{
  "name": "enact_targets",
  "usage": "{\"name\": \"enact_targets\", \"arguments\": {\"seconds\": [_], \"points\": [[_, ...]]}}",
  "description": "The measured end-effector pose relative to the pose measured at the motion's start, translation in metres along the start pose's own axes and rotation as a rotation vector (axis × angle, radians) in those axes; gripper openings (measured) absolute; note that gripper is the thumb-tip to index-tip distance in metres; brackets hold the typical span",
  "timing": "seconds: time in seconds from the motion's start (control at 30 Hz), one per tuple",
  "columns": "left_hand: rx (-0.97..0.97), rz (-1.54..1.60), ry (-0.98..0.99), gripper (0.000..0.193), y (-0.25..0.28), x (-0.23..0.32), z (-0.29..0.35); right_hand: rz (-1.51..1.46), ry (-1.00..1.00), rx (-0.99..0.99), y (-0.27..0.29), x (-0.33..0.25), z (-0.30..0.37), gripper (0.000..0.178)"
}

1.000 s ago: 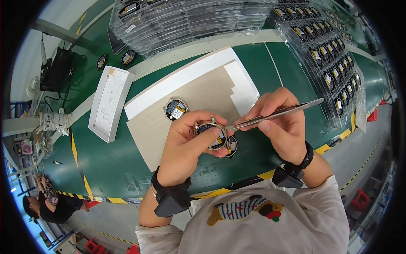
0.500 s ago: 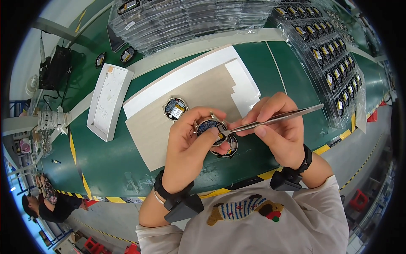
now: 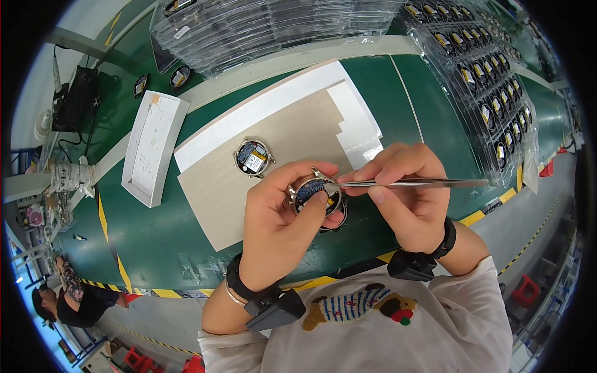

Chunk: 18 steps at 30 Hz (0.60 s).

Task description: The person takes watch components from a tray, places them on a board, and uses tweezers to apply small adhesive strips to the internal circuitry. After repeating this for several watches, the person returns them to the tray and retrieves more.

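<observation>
My left hand (image 3: 273,227) is closed round an open round watch case (image 3: 309,188), its thumb lying across the blue circuit board and a yellow part inside. In my right hand (image 3: 413,202) is a pair of metal tweezers (image 3: 441,183), pinched between thumb and fingers. Their tips meet the right rim of the case; whether they grip anything is too small to tell. Another open watch case (image 3: 253,157) lies on the brown card sheet (image 3: 211,205). Partly hidden below my left hand is a further watch case (image 3: 341,219) on the bench.
A shallow white box (image 3: 149,146) stands left of the card. Behind rises a stack of clear plastic trays (image 3: 280,31). More trays with round watch parts (image 3: 485,81) fill the right side. Two dark round parts (image 3: 180,76) lie at the back left. Another person (image 3: 78,298) is far left.
The tweezers have swung from a slant to nearly level, and their tips have shifted up to the case's right rim. My left hand still holds the watch case, slightly turned.
</observation>
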<state>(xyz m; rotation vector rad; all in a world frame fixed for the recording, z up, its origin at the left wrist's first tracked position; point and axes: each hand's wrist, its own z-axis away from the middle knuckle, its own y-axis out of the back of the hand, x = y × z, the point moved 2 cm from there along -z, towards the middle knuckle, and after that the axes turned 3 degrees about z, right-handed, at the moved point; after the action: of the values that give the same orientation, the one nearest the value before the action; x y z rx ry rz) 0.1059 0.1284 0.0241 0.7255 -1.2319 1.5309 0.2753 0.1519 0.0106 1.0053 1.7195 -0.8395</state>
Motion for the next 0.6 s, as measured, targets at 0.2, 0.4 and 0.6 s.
{"name": "enact_targets", "arguments": {"seconds": [0.2, 0.4, 0.6], "points": [[-0.025, -0.068, -0.022, 0.025, 0.000, 0.001, 0.001, 0.143, 0.071, -0.070, 0.003, -0.004, 0.001, 0.017], [0.009, -0.050, -0.024, 0.021, -0.001, 0.001, 0.001, 0.190, 0.128, -0.101, 0.003, -0.004, 0.001, 0.016], [0.004, -0.116, -0.020, 0.016, 0.002, 0.002, 0.001, 0.253, 0.163, -0.125, 0.003, -0.014, 0.004, 0.016]]}}
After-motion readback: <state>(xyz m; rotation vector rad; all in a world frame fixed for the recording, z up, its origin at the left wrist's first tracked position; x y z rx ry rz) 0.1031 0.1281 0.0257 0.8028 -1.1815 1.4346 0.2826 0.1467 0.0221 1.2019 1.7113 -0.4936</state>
